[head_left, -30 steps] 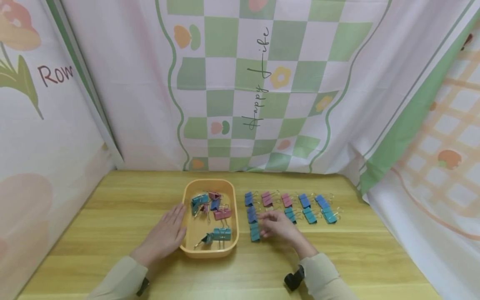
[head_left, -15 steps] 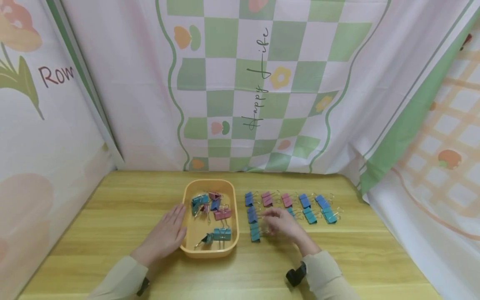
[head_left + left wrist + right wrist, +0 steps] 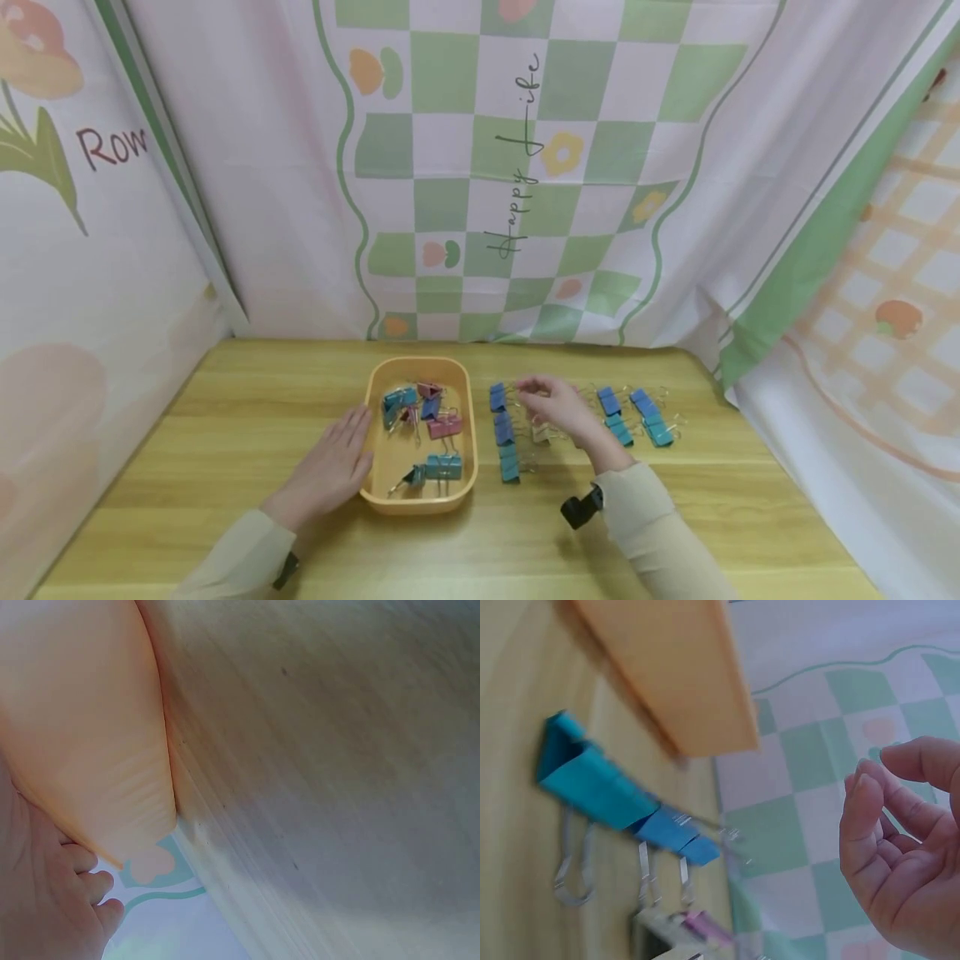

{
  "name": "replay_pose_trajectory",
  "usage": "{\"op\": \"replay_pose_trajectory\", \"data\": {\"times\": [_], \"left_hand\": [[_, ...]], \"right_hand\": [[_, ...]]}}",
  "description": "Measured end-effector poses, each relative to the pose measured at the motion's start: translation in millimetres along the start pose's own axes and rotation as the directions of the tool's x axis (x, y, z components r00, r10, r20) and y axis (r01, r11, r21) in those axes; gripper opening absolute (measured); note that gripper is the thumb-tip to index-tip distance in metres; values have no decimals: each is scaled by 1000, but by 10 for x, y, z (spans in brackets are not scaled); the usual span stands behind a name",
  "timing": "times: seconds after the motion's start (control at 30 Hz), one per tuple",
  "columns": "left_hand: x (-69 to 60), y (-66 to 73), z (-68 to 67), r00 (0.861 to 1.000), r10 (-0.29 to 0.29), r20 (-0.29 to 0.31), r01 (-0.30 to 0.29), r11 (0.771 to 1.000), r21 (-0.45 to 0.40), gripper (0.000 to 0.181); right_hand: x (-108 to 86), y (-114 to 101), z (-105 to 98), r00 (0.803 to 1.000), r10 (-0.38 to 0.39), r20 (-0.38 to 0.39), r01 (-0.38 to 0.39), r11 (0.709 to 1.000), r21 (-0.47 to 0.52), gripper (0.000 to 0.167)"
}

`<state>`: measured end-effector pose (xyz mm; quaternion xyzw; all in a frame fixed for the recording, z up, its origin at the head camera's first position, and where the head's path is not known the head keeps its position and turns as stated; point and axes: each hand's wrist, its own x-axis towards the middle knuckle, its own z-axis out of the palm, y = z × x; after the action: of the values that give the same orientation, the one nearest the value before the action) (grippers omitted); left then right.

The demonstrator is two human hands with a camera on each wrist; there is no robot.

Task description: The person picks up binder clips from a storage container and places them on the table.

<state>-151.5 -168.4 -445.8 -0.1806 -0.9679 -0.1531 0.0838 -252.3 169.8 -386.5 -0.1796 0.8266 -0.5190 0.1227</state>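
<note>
My left hand [image 3: 330, 462] lies with straight fingers against the left side of an orange plastic tray [image 3: 416, 506]. In the tray are loose binder clips, among them a teal clip [image 3: 444, 467] and a pink clip [image 3: 445, 427]. My right hand [image 3: 558, 408] is raised over the rows of clips right of the tray; its fingers are loosely bent, with nothing between thumb and fingertips in the right wrist view. Left of it stand a teal binder clip [image 3: 600, 784] and two blue ones. A cream clip [image 3: 540, 433] shows partly below the hand, which hides the pink clips.
Further right, blue clips [image 3: 609, 402] form a back row, with teal clips [image 3: 619, 431] in front. All sit on a wooden table [image 3: 495, 550]. A checkered curtain [image 3: 510, 208] hangs along its back edge.
My right hand first drew back slightly from the near clips, then moved up and away toward the back row, uncovering the cream clip. My left hand and the tray have stayed put.
</note>
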Motion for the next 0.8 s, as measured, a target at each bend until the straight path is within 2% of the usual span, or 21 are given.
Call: {"op": "replay_pose_trajectory", "data": {"times": [0.3,0.47,0.57,0.8], "left_hand": [[6,12,-14,1000,-10,1,10,1000,-14,55],[5,9,-14,1000,-11,6,12,1000,-14,55],[5,2,-8,1000,-12,1,12,1000,-12,55],[7,-25,24,1000,-10,-6,10,1000,-4,55]], "right_hand": [[204,-255,103,1000,10,1,-10,999,-32,28],[346,-353,210,999,-32,5,32,999,-26,28],[442,-376,284,998,-59,14,59,998,-16,27],[588,-367,459,997,-60,55,61,998,-11,26]]}}
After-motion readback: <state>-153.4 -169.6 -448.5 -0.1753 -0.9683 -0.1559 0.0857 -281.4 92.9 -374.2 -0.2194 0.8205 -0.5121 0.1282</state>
